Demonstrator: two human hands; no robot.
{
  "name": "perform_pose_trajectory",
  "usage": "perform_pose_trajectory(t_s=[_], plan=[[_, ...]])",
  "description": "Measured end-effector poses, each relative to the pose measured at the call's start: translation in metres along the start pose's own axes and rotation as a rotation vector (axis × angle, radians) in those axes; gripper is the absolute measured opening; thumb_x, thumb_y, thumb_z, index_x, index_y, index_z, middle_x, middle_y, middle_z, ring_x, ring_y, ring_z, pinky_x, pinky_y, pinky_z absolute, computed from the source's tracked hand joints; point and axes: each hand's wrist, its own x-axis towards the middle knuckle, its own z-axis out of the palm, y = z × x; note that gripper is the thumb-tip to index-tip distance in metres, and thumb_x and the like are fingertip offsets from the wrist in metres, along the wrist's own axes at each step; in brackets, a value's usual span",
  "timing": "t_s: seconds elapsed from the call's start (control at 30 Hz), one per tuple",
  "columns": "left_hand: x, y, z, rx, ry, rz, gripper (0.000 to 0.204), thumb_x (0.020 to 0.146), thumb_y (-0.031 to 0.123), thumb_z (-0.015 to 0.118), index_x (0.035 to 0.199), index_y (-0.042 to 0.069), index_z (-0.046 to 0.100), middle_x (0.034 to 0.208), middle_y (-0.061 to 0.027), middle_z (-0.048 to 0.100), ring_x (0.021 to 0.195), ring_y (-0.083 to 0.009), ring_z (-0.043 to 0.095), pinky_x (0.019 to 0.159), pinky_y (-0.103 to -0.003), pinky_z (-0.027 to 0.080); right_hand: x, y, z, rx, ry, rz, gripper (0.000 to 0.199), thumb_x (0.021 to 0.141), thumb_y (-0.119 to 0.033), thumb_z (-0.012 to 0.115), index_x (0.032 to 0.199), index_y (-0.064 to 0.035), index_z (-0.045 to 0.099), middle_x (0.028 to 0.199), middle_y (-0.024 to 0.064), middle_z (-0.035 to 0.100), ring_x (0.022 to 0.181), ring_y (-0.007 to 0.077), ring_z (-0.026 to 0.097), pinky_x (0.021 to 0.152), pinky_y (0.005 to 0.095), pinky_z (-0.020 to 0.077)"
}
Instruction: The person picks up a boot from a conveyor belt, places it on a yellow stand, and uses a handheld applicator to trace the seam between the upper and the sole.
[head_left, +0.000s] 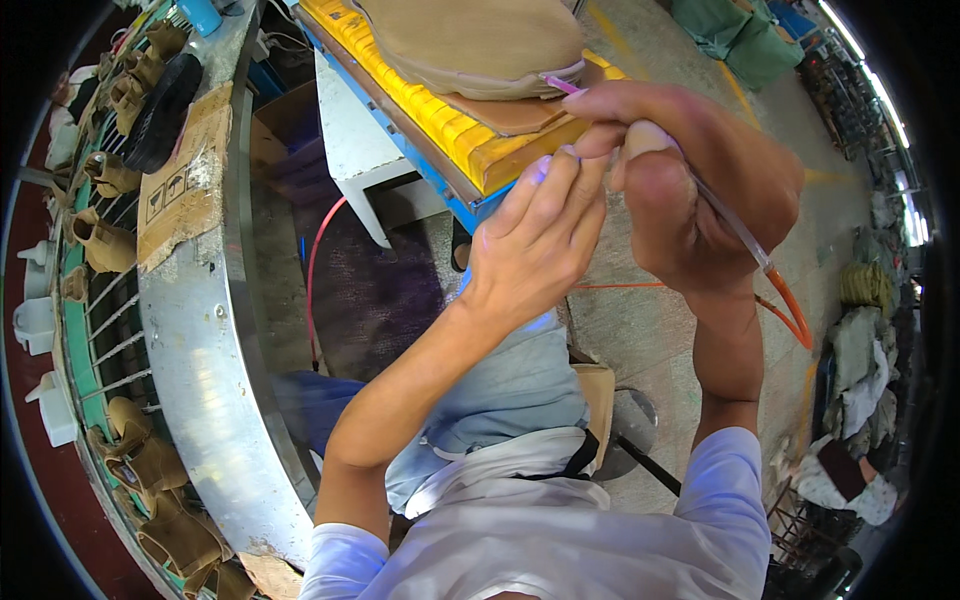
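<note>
My right hand [690,180] is closed round a slim pen-like tool [735,222] with a pale shaft. Its pinkish-purple tip [563,86] touches or nearly touches the edge of a stack of rounded tan pieces [475,45], perhaps leather. An orange tube [797,318] curves from the tool's back end. My left hand [540,225] has its fingers stretched out beside the right fingertips, at the near edge of the yellow pad [487,165]; I see nothing held in it. The stack lies on this pad, with a flat brown piece [510,115] under it.
At left, a metal-edged bench [190,320] bears torn cardboard [190,180]. Beyond it, a rack holds several tan shoes [105,240]. A white stand [365,150] is by the blue-edged table. A red hose [316,270] crosses the floor. Green sacks [745,45] lie far right.
</note>
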Motion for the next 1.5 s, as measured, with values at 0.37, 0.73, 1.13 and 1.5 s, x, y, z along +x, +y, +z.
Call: perform_pose_trajectory(t_s=[0.37,0.73,1.13,1.5], plan=[[-0.007,-0.032,-0.045,-0.107,0.000,-0.024,0.024,0.067,0.008,0.078,0.090,0.003,0.075,0.105,-0.0112,0.073,0.108,-0.0344,0.062,0.092,-0.045,0.050,-0.008,0.004,0.021,0.201,0.107,0.045,0.034,0.099,-0.019,0.050,0.099,0.0054,0.075,0.082,0.0126,0.075,0.057,0.0131,0.063,0.053,0.0256,0.0511],[-0.034,-0.084,-0.065,-0.080,0.176,-0.031,0.017,0.075,0.013,0.070,0.090,0.010,0.078,0.111,-0.0007,0.077,0.105,-0.0266,0.059,0.097,-0.041,0.048,-0.006,-0.019,0.064,0.233,0.144,0.061,0.023,0.087,-0.010,0.058,0.099,0.0005,0.076,0.073,0.0104,0.069,0.056,0.0186,0.065,0.052,0.0305,0.0511],[-0.048,-0.158,-0.061,-0.134,0.503,-0.281,0.013,0.095,0.005,0.051,0.103,-0.003,0.059,0.106,-0.0194,0.065,0.105,-0.0345,0.064,0.103,-0.050,0.049,0.027,-0.018,0.133,0.354,0.267,0.097,0.024,0.080,-0.001,0.057,0.097,0.0005,0.075,0.068,0.0107,0.062,0.053,0.0205,0.059,0.050,0.0316,0.0464],[-0.004,-0.183,-0.099,-0.035,0.001,-0.705,0.069,0.102,0.036,0.061,0.150,-0.008,0.038,0.137,-0.0310,0.058,0.124,-0.0392,0.060,0.107,-0.045,0.046,0.034,0.051,0.179,0.186,0.258,0.024,0.027,0.077,-0.005,0.065,0.102,-0.0083,0.074,0.076,0.0066,0.065,0.062,0.0258,0.065,0.057,0.0351,0.0522]])
